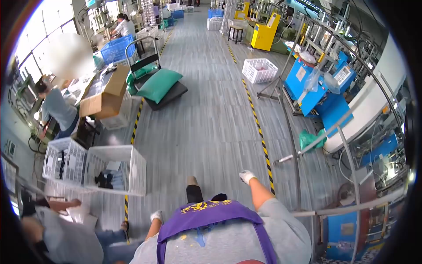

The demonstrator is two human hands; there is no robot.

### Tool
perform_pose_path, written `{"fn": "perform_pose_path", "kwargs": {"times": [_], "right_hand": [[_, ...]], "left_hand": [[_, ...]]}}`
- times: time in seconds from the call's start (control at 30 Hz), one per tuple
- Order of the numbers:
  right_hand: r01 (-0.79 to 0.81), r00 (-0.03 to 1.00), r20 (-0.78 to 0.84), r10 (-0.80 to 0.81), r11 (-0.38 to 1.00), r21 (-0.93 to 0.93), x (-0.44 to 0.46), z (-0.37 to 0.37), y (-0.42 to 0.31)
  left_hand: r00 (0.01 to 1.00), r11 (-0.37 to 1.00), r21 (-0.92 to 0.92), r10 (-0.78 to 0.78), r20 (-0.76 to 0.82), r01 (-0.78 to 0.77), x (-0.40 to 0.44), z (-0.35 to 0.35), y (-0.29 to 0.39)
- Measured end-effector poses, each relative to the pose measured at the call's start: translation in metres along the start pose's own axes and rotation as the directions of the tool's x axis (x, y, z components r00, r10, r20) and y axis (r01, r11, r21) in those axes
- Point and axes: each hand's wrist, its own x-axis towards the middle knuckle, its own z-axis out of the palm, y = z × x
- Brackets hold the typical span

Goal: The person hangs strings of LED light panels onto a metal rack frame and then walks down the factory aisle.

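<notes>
My right hand (247, 176), in a white glove, hangs over the grey floor beside the yellow-black floor tape. Its fingers look loosely curled, and no object shows in them. My left hand (156, 216), also in a white glove, is low beside my body; its fingers are too small and foreshortened to read. A purple apron (211, 215) covers my chest, and one of my feet (192, 181) is on the floor ahead. Nearest my left hand stands a white plastic crate (138, 171) with dark pieces inside, beside another white crate (66, 160).
A platform trolley (173, 94) carrying a green sack (160, 84) stands ahead on the left. Seated workers are along the left benches, one person (70, 237) close by. To the right are a metal frame (345, 145), blue machines (303, 79) and a white crate (260, 71).
</notes>
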Motion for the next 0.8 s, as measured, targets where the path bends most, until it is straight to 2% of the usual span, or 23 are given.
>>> {"fn": "perform_pose_path", "kwargs": {"times": [0.07,0.1,0.13,0.17,0.2,0.27,0.3,0.33,0.37,0.4,0.43,0.5,0.53,0.57,0.63,0.67,0.7,0.77,0.8], "right_hand": [[-0.002,0.984,-0.176,-0.005,0.999,-0.040,0.050,-0.013,-0.063],[0.038,0.995,-0.087,-0.038,0.999,0.005,0.088,-0.007,-0.069],[0.067,0.998,0.005,-0.067,0.980,-0.189,0.115,-0.008,-0.081],[0.070,0.994,0.098,-0.039,0.941,-0.332,0.153,-0.003,-0.085],[0.007,0.955,0.294,0.038,0.989,-0.151,0.132,-0.042,-0.125],[-0.065,0.947,0.303,0.104,0.989,-0.134,0.169,-0.070,-0.144],[-0.121,0.938,0.311,0.153,0.985,-0.120,0.188,-0.073,-0.141],[0.093,0.926,0.376,0.028,0.949,-0.301,0.225,-0.073,-0.120],[0.310,0.888,0.451,-0.084,0.836,-0.454,0.265,-0.078,-0.100],[0.089,0.904,0.423,0.068,0.936,-0.340,0.272,-0.101,-0.105],[-0.141,0.843,0.439,0.310,0.916,-0.376,0.307,-0.104,-0.095],[-0.151,0.906,0.296,0.302,0.884,-0.442,0.335,-0.152,-0.126],[-0.134,0.891,0.327,0.316,0.869,-0.476,0.365,-0.171,-0.130],[-0.088,0.882,0.368,0.294,0.871,-0.483,0.410,-0.187,-0.138],[0.017,0.870,0.451,0.201,0.900,-0.435,0.504,-0.218,-0.159],[0.124,0.868,0.496,0.008,0.964,-0.233,0.557,-0.234,-0.176],[-0.208,0.786,0.456,0.418,0.873,-0.441,0.608,-0.255,-0.227],[0.086,0.843,0.479,0.244,0.818,-0.568,0.728,-0.300,-0.280],[-0.042,0.939,0.291,0.183,0.901,-0.432,0.706,-0.358,-0.400]], "left_hand": [[0.957,0.975,-0.056,-0.196,0.213,0.213,0.031,-0.069,0.044],[0.979,0.989,-0.054,-0.124,0.160,0.134,0.050,-0.114,0.068],[0.993,0.997,-0.044,-0.051,0.105,0.056,0.070,-0.158,0.092],[0.996,0.995,-0.025,0.094,-0.001,-0.094,0.095,-0.200,0.119],[0.993,0.975,-0.193,0.096,-0.074,-0.109,0.135,-0.232,0.147],[0.971,0.844,-0.498,0.098,-0.218,-0.197,0.224,-0.288,0.194],[0.985,0.775,-0.616,0.050,-0.168,-0.144,0.194,-0.367,0.261],[0.989,0.643,-0.757,0.002,-0.150,-0.116,0.216,-0.408,0.302],[0.979,0.728,-0.661,0.070,-0.190,-0.180,0.243,-0.451,0.340],[0.960,0.718,-0.642,0.139,-0.244,-0.268,0.284,-0.479,0.370],[0.958,0.715,-0.643,0.140,-0.252,-0.274,0.307,-0.516,0.401],[0.937,0.689,-0.641,0.187,-0.296,-0.340,0.342,-0.586,0.461],[0.937,0.624,-0.703,0.166,-0.307,-0.341,0.371,-0.606,0.480],[0.937,0.616,-0.711,0.156,-0.312,-0.339,0.400,-0.626,0.495],[0.983,0.641,-0.749,0.058,-0.174,-0.171,0.457,-0.652,0.510],[0.989,0.668,-0.732,0.029,-0.148,-0.129,0.468,-0.675,0.518],[0.993,0.694,-0.715,-0.002,-0.117,-0.083,0.478,-0.695,0.524],[0.997,0.606,-0.794,-0.026,-0.069,-0.039,0.526,-0.723,0.520],[0.997,0.567,-0.824,-0.065,-0.043,0.002,0.537,-0.746,0.521]]}}
